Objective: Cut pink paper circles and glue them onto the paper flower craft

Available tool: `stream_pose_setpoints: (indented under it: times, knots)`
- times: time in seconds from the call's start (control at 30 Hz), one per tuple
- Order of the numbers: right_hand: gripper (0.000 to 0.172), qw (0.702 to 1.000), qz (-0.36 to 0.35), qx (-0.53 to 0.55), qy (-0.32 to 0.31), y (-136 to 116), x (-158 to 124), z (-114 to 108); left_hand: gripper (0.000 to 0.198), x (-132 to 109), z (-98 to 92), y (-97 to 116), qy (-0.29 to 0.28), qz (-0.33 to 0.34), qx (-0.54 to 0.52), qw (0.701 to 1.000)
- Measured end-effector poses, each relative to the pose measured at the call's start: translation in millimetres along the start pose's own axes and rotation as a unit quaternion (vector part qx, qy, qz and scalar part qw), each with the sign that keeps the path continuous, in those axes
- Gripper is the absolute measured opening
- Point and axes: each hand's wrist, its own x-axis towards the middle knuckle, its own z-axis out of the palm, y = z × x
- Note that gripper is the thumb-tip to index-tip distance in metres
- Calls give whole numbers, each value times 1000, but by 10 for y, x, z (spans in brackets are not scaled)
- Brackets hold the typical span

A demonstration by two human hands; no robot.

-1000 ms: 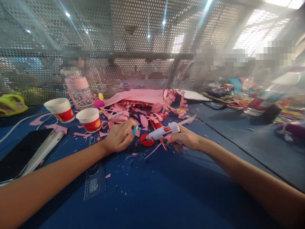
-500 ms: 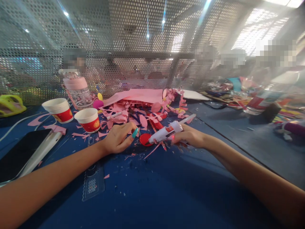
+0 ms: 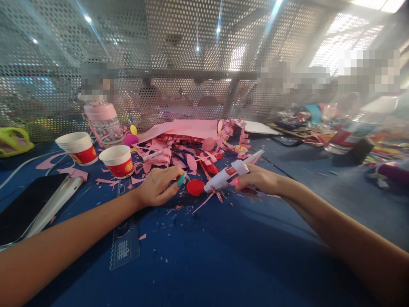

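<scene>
My right hand (image 3: 260,179) is wrapped round a white glue gun (image 3: 226,175), a small red light glowing by the fingers. A glue stick pokes out of its back end, and its nozzle points down and left beside a round red disc (image 3: 195,187) on the blue table (image 3: 191,256). At the disc's left edge, my left hand (image 3: 162,186) has thumb and forefinger brought close together at the disc; their teal nails show. Whether the fingertips pinch the disc's edge or something small is too fine to tell.
Pink paper scraps (image 3: 159,155) heap behind the hands, below a pink sheet (image 3: 191,128). Paper cups (image 3: 118,161), a pink-lidded bottle (image 3: 104,121), a phone (image 3: 28,204) and a clear ruler (image 3: 126,247) lie left. A large plastic bottle (image 3: 348,134) stands right.
My right hand and the glue gun have shifted slightly right and up, off the red disc, so more of the disc shows. My left hand has hardly moved.
</scene>
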Motion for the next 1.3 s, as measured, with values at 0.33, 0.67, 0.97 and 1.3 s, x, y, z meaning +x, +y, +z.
stream_pose_setpoints:
  times: [0.33,0.67,0.97,1.3]
  knots:
    - [6,999,25,-16,22,-44,-25,-73,17,-12,2,-13,-8,-4,-7,1000]
    - [11,997,-38,-40,55,41,-7,-84,24,-10,-3,-11,-30,-1,-6,1000]
    - [8,994,-67,-31,86,67,72,20,26,-21,-6,-19,-38,-9,-4,999]
    - [7,990,-89,-34,106,67,130,134,28,-35,6,-43,-38,0,-3,999]
